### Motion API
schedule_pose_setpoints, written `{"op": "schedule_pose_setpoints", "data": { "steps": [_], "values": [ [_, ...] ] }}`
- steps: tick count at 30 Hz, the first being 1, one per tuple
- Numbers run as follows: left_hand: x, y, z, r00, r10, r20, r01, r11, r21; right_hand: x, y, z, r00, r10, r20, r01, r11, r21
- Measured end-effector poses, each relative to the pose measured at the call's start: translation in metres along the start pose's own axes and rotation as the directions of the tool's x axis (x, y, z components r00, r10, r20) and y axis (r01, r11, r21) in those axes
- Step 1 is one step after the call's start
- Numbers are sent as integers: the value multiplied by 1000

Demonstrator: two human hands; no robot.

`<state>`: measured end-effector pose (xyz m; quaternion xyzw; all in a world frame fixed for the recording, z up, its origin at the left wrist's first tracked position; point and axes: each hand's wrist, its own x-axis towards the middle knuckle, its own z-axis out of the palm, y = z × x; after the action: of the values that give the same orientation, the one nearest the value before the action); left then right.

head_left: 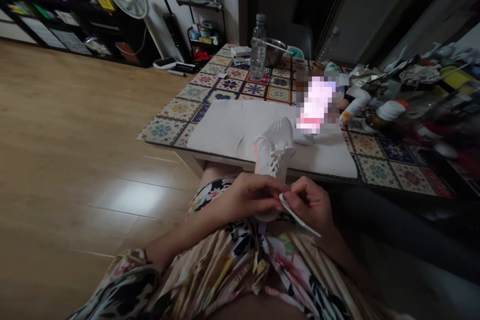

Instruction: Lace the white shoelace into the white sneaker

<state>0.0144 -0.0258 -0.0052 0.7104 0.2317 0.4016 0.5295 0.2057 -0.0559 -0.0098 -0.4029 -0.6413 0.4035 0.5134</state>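
Observation:
A white lace-up shoe leans against the table's near edge, its toe over the white sheet and its heel end toward my lap. My left hand and my right hand meet over the shoe's near end. Between their fingertips is a white shoelace. Its loose end sticks out below my right hand, down and to the right. Both hands are closed in a pinch. My fingers cover part of the shoe's opening, so the exact grip there is partly hidden.
A white sheet covers the near part of the patterned table. On it stands a lit, blurred-out phone. Behind are a plastic bottle and a metal bowl. A white-lidded jar and clutter crowd the right side.

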Motion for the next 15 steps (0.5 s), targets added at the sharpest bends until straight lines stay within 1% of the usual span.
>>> {"op": "schedule_pose_setpoints", "data": {
  "steps": [2,3,4,5,7,9,10,12,15],
  "values": [
    [0,-1,1,999,5,32,-5,1000,-3,1,1,2,995,100,-16,-95,975,199],
    [0,-1,1,999,10,48,-9,1000,-8,2,1,3,990,135,-31,-122,954,273],
    [0,-1,1,998,14,54,-13,1000,-14,3,2,4,987,153,-47,-132,944,303],
    [0,0,2,999,14,51,-13,1000,-22,3,3,4,987,148,-64,-125,951,281],
    [0,1,3,1000,2,15,-1,999,-36,3,5,3,996,73,-51,-66,990,128],
    [0,3,4,999,-14,-43,13,999,-30,3,6,1,1000,-12,28,13,1000,-28],
    [1,4,3,997,-18,-74,16,1000,-19,3,7,0,996,-48,72,53,996,-72],
    [1,6,2,993,-14,-118,13,1000,-8,3,6,-1,985,-117,129,131,985,-109],
    [1,7,0,989,2,-149,-3,1000,-9,5,4,-1,958,-237,161,261,953,-152]
  ]
}}
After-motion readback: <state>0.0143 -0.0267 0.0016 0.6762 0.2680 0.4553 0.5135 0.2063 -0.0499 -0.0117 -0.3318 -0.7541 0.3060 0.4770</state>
